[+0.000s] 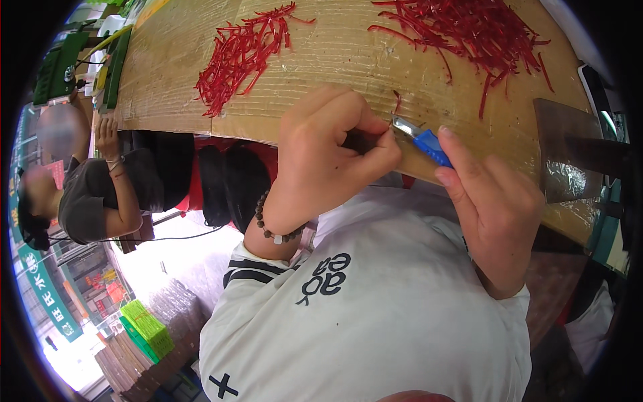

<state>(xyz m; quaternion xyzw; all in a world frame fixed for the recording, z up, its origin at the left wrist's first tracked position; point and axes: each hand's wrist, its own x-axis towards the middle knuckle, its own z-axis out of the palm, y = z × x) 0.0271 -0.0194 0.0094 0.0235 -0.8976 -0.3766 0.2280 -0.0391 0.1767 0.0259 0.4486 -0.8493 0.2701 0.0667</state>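
My left hand (pixel 328 154), with a bead bracelet on its wrist, is curled with thumb and fingers pinched together right at the metal tip of a small blue-handled cutter (pixel 429 144). What it pinches is too small to make out, though a short red strand (pixel 397 102) lies just above the tip. My right hand (pixel 495 208) grips the cutter's blue handle from the right. Both hands hover at the near edge of a cardboard-covered table (pixel 335 60). My white shirt fills the view below them.
Two heaps of thin red strands lie on the cardboard, one at the far left (pixel 241 57) and a bigger one at the far right (pixel 475 30). A dark shiny block (pixel 569 161) sits at the right edge. Another person (pixel 100 187) sits at the left. Green boxes (pixel 144 328) stand below.
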